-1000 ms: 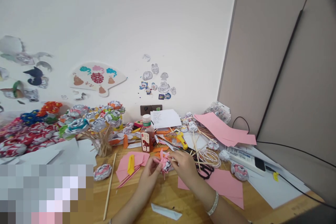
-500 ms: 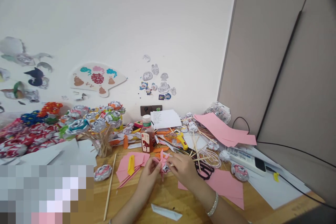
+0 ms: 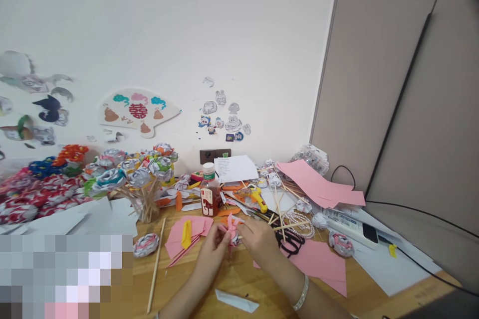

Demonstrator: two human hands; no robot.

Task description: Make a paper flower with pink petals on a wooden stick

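Observation:
Both my hands meet over the wooden table and pinch a small pink folded paper flower. My left hand grips it from the left with curled fingers. My right hand, with a beaded bracelet on the wrist, closes on it from the right. A pink folded sheet with a yellow clip lies just left of my hands. A brown bottle stands behind them.
Paper roses on sticks crowd the left. Black scissors, pearl beads, a yellow glue gun, skewers and pink sheets lie at right. A long wooden stick and a white folded paper sit near me.
My right hand has slid slightly left and closer round the pink flower. The left hand has hardly moved.

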